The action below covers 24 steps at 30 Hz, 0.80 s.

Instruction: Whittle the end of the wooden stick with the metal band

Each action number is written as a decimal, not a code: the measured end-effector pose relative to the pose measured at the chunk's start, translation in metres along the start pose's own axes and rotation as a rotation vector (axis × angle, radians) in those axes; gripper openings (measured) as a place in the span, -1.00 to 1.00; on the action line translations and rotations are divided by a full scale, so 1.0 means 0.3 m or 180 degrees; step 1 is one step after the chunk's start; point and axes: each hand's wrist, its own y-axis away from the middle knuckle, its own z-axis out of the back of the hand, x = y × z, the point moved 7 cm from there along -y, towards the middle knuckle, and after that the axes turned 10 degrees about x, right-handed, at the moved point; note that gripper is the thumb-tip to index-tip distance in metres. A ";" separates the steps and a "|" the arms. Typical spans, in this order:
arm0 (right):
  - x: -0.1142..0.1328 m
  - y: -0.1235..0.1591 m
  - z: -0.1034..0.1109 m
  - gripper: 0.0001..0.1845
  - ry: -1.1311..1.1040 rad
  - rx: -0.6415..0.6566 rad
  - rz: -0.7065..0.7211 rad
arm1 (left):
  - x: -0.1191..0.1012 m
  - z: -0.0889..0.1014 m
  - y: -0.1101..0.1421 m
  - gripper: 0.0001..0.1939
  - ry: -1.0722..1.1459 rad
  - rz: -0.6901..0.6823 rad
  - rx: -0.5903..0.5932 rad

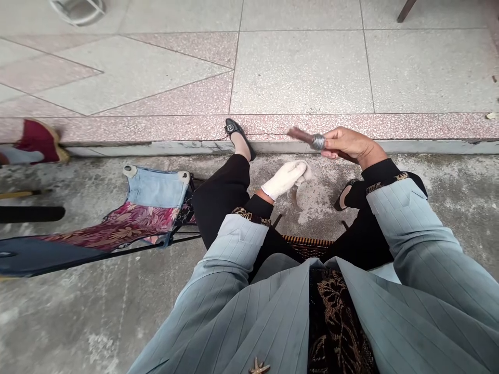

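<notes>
My right hand [346, 143], bare, is closed round one end of a brown wooden stick [300, 135] and holds it out above the curb. Silvery wire [318, 142] is wound in a thick coil round the stick beside my fingertips. My left hand [286, 178], in a white knitted glove, is lower and to the left, with its fingers closed. A thin strand of the wire runs from the coil down to the gloved fingertips. The glove hides how the strand sits between the fingers. The stick's far end is blurred.
A raised tiled step [300, 72] lies ahead, beyond the concrete ground. A folding chair [144, 208] with floral and denim cloth stands to my left. Another person's red shoe [39, 140] is at the far left. Between my knees shows a woven seat edge [307, 246].
</notes>
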 end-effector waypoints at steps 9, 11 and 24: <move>-0.102 -0.034 0.102 -0.61 0.0545 -0.1222 -0.0691 | -0.007 -0.016 -0.010 -0.60 -0.2146 0.0350 0.0232; -0.116 -0.037 0.115 -0.64 0.0998 -0.1255 -0.0991 | 0.006 -0.015 -0.013 -0.61 -0.2522 0.0466 0.0265; -0.226 0.003 -0.044 -0.61 0.1524 0.1267 -0.2429 | 0.016 0.002 -0.005 -0.55 -0.1688 0.0297 0.0387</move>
